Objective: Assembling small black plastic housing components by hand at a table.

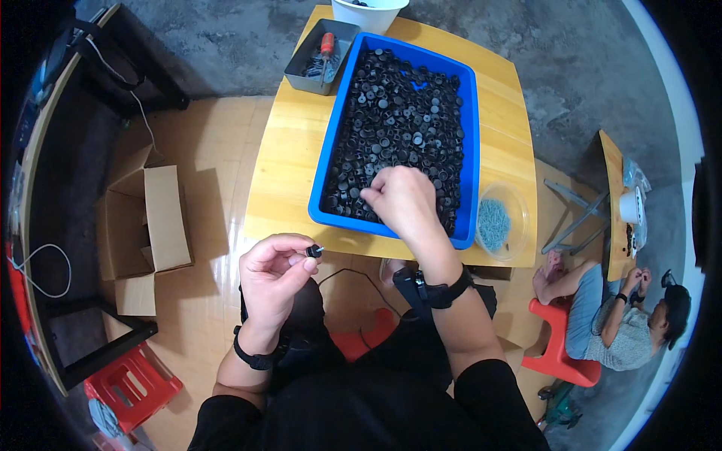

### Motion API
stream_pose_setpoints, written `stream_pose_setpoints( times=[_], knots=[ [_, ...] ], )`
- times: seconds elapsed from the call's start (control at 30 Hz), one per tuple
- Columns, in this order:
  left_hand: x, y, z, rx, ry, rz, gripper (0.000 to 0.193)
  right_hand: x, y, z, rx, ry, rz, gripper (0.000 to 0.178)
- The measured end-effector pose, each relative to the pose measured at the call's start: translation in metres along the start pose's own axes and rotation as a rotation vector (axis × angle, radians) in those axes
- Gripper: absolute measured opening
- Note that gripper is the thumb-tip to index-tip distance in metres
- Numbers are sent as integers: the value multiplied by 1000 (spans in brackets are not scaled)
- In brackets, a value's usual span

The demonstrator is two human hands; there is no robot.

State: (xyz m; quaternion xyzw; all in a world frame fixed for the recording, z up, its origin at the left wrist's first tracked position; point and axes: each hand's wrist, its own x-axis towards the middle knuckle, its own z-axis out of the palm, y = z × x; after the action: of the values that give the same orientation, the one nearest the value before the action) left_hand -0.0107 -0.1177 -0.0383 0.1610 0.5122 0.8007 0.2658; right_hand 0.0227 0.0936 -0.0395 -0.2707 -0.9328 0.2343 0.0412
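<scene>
My left hand (pixel 274 274) is in front of the table's near edge. Its thumb and fingers pinch a small round black plastic part with a screw (pixel 313 251), whose silvery metal tip sticks out. Over the near half of a blue tray (pixel 319 184), my right hand (pixel 404 199) reaches down to a heap of small round black plastic parts (pixel 391 113). Its fingers are curled together at the heap, and whatever is between them is hidden.
On the yellow wooden table (pixel 282 177) stand a clear tub of screws (pixel 494 224), a grey bin (pixel 301 79) with a red-handled screwdriver (pixel 327 46), and a white bucket (pixel 368 16). An open cardboard box (pixel 167 214) lies left; another person (pixel 620 331) sits at right.
</scene>
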Motion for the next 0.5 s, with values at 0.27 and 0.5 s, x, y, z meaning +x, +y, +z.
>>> stream_pose_setpoints(
  times=[0.27, 0.5],
  knots=[
    [-3, 0, -5, -39, -75, -9, 20, -5, 15, 2, 128, -68, -28, 19],
    [-6, 13, 8, -109, -147, -89, 18, -48, 23, -35, 1272, -220, 8, 21]
  ],
)
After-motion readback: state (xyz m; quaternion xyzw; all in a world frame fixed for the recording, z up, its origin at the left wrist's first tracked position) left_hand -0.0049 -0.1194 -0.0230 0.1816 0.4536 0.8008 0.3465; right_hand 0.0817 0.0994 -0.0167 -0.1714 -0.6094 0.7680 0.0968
